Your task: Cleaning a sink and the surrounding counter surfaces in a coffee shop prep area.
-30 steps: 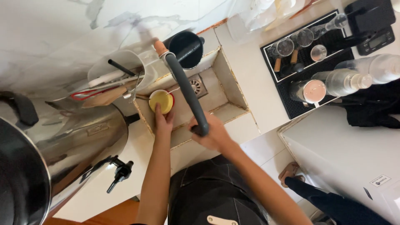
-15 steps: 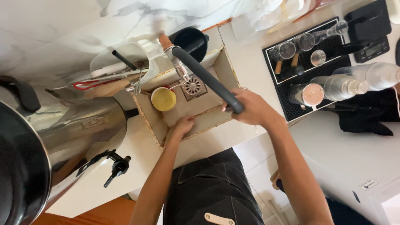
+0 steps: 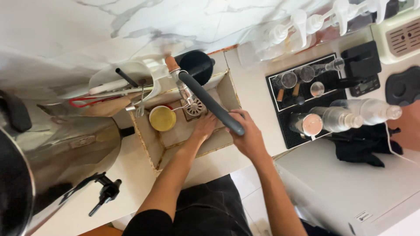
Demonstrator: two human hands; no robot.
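Two hands | right hand [image 3: 249, 135] clasps grey faucet hose [image 3: 210, 102] | left hand [image 3: 204, 126] open in sink [image 3: 151, 137] | yellow-filled cup [image 3: 162, 118] inside

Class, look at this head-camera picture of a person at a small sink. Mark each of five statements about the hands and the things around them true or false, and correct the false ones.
1. The right hand grips the end of the dark grey faucet spout. True.
2. The left hand holds the yellow-filled cup. False: the cup stands apart from it in the sink, and the hand is empty, down in the basin near the drain.
3. A large steel urn stands beside the sink. True.
4. The black mat holding glassware lies inside the sink. False: it lies on the counter beyond the right hand.
5. Both hands rest on the urn's tap. False: neither touches it.
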